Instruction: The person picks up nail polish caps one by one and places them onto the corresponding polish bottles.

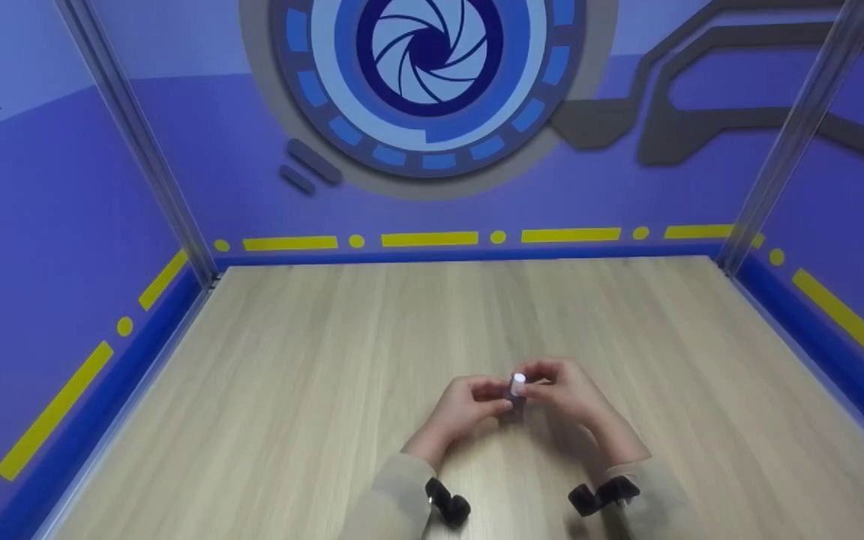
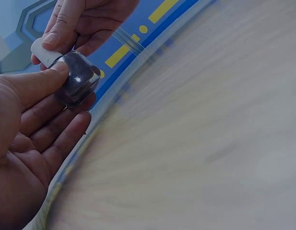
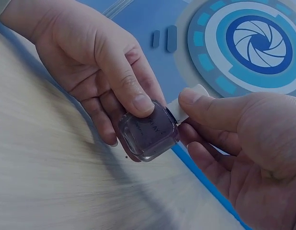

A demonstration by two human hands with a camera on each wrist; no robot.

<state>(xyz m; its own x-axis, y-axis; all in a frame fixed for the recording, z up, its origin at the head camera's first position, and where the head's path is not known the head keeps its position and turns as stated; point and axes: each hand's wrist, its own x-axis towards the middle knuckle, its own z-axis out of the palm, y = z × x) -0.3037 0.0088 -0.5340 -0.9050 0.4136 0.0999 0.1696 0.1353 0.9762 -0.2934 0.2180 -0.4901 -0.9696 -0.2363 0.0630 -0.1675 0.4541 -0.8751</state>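
1. Far left in the head view, a purple-blue side wall (image 1: 34,247) carries yellow dashes and dots above a deep-blue strip.
2. The pale wood-grain tabletop (image 1: 312,360) spreads between the walls. Behind it, a round blue-and-grey emblem (image 1: 430,146) with shutter-like blades decorates the back wall.
3. A beige left sleeve (image 1: 387,495) bears a small black wrist mount (image 1: 448,506).
4. The left hand (image 1: 462,406) is nearly closed, holding the bottle with the thumb pressed on one flat face and fingers supporting the opposite side.
5. The small, rounded-square bottle (image 3: 148,136), clear-walled with dark contents and printed lettering, is between the hands over the tabletop.
6. At its neck is a smooth white cylindrical cap (image 3: 198,94); whether it sits fully down cannot be told.
7. The right hand (image 1: 571,394) pinches this cap between thumb and curled fingers.
8. A beige right sleeve (image 1: 661,499) follows, with another black mount (image 1: 603,495).
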